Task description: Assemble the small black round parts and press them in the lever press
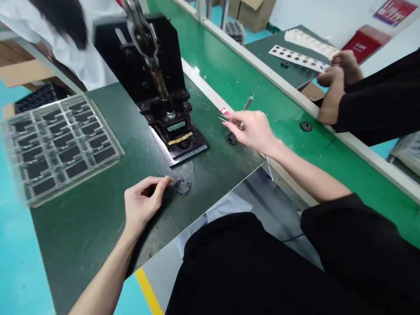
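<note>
1. The thin black ring point(183, 187) lay flat on the worktop point(82, 227), just beside my left fingertips.
2. My left hand point(142, 203) had thumb and forefinger pinched together; I couldn't tell whether anything small was between them.
3. My right hand point(257, 129) gripped metal tweezers point(240, 126), tips slightly parted, above a second black ring point(232, 138).
4. I judged this a small-part handling step; the next move called for a light, well-aimed grip.
5. Beyond the ring stood a black hand press point(160, 78), with a round dark part on its base.
6. To the left sat a clear compartment tray point(75, 181) of dark pieces.
7. To the right ran a green conveyor point(262, 100); past it, a co-worker's hands point(334, 78) held a dotted strip point(297, 57).
8. The floor point(13, 249) was turquoise.
</note>
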The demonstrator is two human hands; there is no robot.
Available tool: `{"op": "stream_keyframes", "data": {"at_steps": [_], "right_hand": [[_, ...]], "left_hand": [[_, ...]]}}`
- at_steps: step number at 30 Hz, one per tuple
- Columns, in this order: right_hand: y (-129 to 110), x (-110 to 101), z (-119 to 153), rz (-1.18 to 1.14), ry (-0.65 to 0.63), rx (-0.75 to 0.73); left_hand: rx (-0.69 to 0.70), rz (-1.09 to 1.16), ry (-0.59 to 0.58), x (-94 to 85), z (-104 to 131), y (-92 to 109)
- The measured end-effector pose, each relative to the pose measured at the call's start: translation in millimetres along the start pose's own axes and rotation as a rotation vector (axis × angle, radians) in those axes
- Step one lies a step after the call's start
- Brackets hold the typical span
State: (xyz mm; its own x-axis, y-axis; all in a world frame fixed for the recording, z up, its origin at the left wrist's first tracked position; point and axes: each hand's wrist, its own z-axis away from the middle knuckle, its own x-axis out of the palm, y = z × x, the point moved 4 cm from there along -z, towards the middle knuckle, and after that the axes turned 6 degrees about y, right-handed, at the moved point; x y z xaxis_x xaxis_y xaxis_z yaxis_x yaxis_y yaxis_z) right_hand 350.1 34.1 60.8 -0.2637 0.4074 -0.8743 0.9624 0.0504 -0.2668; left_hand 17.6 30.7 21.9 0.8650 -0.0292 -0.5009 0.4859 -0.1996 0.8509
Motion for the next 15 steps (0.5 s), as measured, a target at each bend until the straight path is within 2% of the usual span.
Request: {"op": "stream_keyframes", "data": {"at_steps": [5,8,11,13,15], "right_hand": [[-8.1,51.8,-87.2,0.073,-0.103,0.085],[-11.0,75.1,-120.4,0.090,-0.135,0.118],[-10.4,85.2,-130.7,0.089,-0.156,0.103],[-9.3,83.5,-124.1,0.079,-0.186,0.062],[-8.8,72.6,-106.9,0.054,-0.210,-0.004]], "left_hand": [[-0.011,-0.004,0.033,-6.9,-3.0,-6.0],[-0.001,-0.014,0.016,-8.6,-4.2,-7.6],[0.016,-0.020,-0.014,-8.1,-4.2,-7.6],[0.025,-0.025,-0.023,-8.1,-3.8,-7.7],[0.032,-0.025,-0.029,-8.6,-3.3,-8.2]]}}
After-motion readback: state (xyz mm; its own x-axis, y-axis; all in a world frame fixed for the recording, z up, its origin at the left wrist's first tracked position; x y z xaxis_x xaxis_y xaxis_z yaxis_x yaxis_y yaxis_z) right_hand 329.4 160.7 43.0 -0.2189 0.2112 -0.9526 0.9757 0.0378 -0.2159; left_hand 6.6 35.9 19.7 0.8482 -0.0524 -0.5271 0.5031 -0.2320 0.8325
